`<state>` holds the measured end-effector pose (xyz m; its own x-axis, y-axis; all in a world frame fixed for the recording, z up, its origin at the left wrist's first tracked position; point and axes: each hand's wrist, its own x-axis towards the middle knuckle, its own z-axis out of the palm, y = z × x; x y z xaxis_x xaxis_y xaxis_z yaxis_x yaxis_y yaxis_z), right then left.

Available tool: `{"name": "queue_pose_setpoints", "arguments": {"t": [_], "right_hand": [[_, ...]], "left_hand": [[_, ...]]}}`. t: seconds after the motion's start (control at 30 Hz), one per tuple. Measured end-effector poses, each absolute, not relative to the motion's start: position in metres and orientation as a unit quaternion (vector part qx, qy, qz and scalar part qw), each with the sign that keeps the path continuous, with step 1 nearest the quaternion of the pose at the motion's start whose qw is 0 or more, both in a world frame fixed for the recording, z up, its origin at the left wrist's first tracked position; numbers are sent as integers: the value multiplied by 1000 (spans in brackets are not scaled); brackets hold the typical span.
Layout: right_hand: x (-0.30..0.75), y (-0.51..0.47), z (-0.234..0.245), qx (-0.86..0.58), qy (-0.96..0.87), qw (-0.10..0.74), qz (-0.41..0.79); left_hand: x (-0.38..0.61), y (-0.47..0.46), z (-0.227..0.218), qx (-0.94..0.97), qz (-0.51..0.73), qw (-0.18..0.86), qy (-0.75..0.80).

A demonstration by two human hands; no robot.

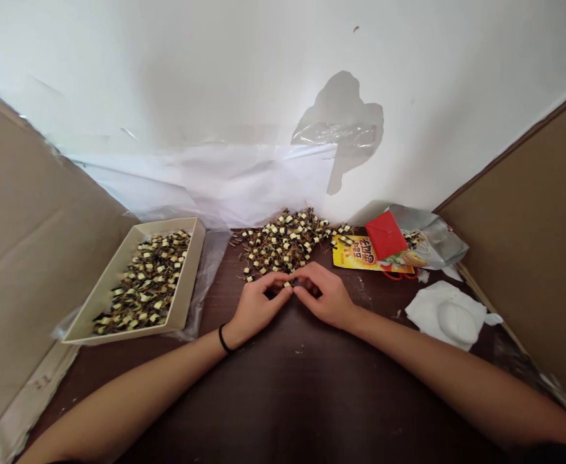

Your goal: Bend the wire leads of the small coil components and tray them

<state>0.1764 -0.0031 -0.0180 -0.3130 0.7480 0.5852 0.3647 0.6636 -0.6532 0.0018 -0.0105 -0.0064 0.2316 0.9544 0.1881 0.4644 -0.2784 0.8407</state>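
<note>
Pinching one piece (287, 284) together, my left hand (258, 300) and right hand (327, 298) meet; from them, the pile (287, 241) lies near at twelve o'clock, and the tray (185, 283) with similar pieces at nine.

table (283, 393): dark brown | parts pile (287, 243), far edge: black, pale yellow, brown | tray (187, 280), left edge: cream | packet (342, 256), far right corner: yellow, dark lettering | flap beside it (385, 234): red | bag (438, 238): silver-grey | cloth (424, 307), right edge: white | wristband (222, 337): black

The single head-worn camera looked forward and down, close over the tabletop (292, 399), toward the white wall (234, 64).
</note>
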Motion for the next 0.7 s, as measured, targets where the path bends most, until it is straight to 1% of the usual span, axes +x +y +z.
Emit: {"name": "queue_pose_setpoints", "arguments": {"t": [0.07,0.17,0.53,0.7], "right_hand": [[175,-4,-19,-334,-795,474,180],[175,-4,-20,-332,-794,479,173],[172,-9,-15,-375,-777,460,210],[170,-10,-13,-381,-760,466,245]], "left_hand": [[2,-11,-6,707,370,344,495],[3,-11,-6,704,368,348,497],[4,-12,-2,701,355,331,523],[6,-13,-1,698,357,325,529]]}}
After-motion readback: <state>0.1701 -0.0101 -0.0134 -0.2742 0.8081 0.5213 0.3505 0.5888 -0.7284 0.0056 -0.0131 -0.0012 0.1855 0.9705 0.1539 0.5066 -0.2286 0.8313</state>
